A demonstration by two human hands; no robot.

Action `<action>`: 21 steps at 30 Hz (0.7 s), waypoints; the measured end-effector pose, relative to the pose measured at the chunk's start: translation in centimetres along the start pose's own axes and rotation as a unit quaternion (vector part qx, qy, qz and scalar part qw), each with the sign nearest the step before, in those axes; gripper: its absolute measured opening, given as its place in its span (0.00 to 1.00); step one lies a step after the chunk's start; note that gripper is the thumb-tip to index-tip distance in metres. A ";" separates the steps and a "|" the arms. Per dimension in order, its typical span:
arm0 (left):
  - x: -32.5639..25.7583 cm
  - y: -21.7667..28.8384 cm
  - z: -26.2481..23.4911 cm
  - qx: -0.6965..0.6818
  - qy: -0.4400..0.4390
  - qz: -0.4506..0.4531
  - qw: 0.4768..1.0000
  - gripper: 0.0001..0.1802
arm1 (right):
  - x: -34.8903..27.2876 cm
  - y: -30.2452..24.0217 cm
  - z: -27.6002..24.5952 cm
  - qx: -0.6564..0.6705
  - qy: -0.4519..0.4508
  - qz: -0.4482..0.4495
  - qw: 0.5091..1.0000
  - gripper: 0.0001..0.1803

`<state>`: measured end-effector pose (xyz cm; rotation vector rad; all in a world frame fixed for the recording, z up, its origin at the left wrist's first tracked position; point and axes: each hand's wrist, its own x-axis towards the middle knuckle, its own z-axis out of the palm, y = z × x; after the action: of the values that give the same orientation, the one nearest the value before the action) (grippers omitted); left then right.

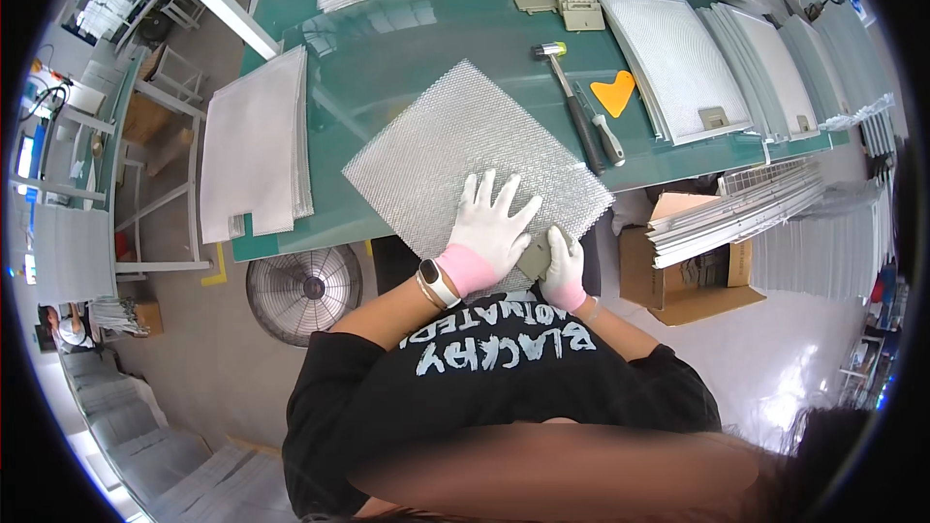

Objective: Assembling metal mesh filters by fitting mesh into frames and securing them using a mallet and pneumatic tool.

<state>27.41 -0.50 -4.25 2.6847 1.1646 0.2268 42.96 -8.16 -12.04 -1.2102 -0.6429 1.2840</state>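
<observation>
A silvery mesh panel (436, 140) lies turned like a diamond on the green table, its near corner reaching over the front edge toward my body. My left hand (492, 228), in a white glove with a pink cuff, rests flat on the panel with its fingers spread. At the near right edge of the panel, my right hand (564, 266), gloved the same way, closes on a small olive-grey plastic piece (533, 258). That piece sits against the panel's near corner; the fingers hide part of it.
A mallet (572, 97), a screwdriver (608, 136) and an orange scraper (613, 94) lie right of the panel. Mesh panels are stacked at left (257, 145) and right (678, 68). Olive-grey plastic pieces (578, 0) are piled at the back. Below stand a floor fan (304, 292) and a cardboard box (639, 276).
</observation>
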 end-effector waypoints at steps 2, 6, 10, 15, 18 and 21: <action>0.3 0.2 0.1 0.020 -0.009 -0.002 1.000 0.30 | 0.6 1.3 0.2 0.048 0.032 0.011 0.998 0.10; 1.0 -2.8 0.4 0.060 -0.032 0.004 0.998 0.29 | 2.1 -2.4 0.8 -0.070 -0.186 0.226 0.953 0.19; 3.1 -9.3 -2.7 0.095 -0.034 0.087 0.991 0.27 | 4.8 -4.2 -2.1 -0.431 -0.380 0.034 0.818 0.31; 2.3 -8.6 -4.2 0.095 0.117 0.073 0.986 0.27 | 9.9 -4.4 -18.4 -0.830 -0.008 0.058 0.554 0.14; 0.0 -5.0 -3.2 -0.053 0.120 0.165 0.977 0.25 | 10.1 -5.5 -23.4 -0.854 -0.025 0.081 0.513 0.12; -1.8 -2.7 -0.1 -0.230 0.044 0.238 0.942 0.23 | 9.4 -8.2 -22.0 -0.844 -0.119 0.017 0.523 0.11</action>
<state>24.28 -0.05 -4.93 2.4905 0.3824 0.6149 67.98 -4.86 -13.57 -2.5124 -2.3770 0.4521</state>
